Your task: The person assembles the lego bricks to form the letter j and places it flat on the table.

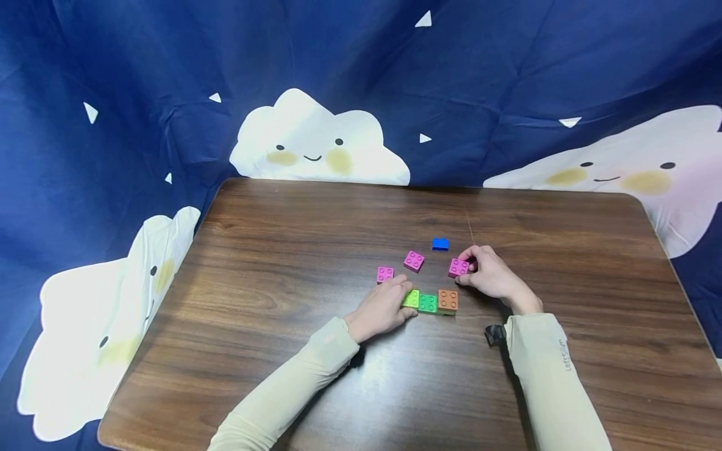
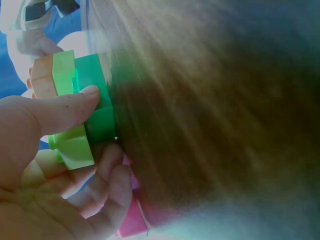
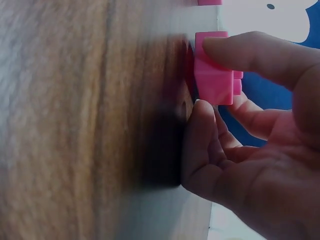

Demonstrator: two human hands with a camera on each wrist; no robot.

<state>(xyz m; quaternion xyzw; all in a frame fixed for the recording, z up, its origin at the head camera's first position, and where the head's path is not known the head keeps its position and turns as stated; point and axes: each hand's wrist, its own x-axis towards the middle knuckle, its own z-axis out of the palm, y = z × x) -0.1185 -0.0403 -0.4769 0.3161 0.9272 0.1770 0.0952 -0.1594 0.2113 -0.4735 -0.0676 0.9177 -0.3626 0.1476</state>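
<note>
My left hand (image 1: 383, 307) grips the left end of a joined group of toy building bricks, thumb on the near side. In the left wrist view, the group has a green brick base (image 2: 102, 122) with a lime brick (image 2: 77, 150) on top near the fingers. At the group's right end, an orange brick (image 1: 448, 298) sits on another lime brick (image 2: 64, 67). Just beyond that end, my right hand (image 1: 493, 275) pinches a pink brick (image 1: 459, 267) between thumb and fingers. Its studs face up, close to the tabletop; the right wrist view shows the pink brick (image 3: 215, 75) from the side.
A loose pink brick (image 1: 414, 260) lies behind the joined group, and another pink brick (image 1: 385, 273) is just past my left fingers. Farther back sits a blue brick (image 1: 440, 243). The brown wooden table (image 1: 271, 250) meets a dark blue cloth (image 1: 462, 75) with cloud prints.
</note>
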